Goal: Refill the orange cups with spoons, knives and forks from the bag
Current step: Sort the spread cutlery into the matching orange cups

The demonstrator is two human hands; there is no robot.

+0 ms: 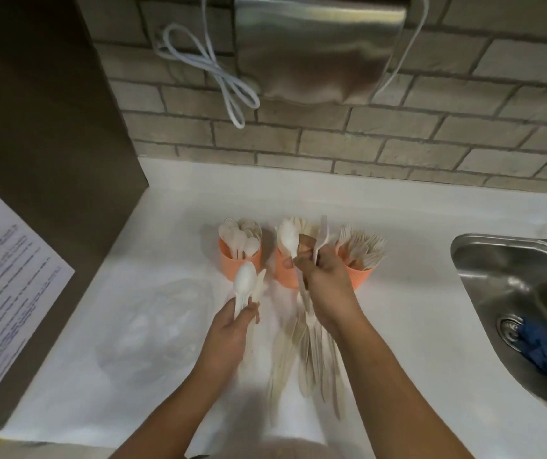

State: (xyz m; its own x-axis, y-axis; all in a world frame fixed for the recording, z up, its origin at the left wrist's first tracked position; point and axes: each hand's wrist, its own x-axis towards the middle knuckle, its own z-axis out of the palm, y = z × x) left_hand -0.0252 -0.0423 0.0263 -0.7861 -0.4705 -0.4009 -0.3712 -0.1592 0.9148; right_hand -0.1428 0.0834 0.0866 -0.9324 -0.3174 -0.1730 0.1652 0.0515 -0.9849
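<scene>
Three orange cups stand in a row on the white counter. The left cup holds spoons, the middle cup sits partly behind my right hand, and the right cup is full of forks. My left hand grips a white spoon and a knife, just in front of the left cup. Over the middle cup my right hand holds a spoon and a knife. A loose pile of cutlery lies between my forearms. The clear plastic bag lies crumpled at the left.
A steel sink with a blue cloth in it is set into the counter at the right. A dark cabinet side with a printed notice stands at the left. On the brick wall hang a metal dispenser and a white cable.
</scene>
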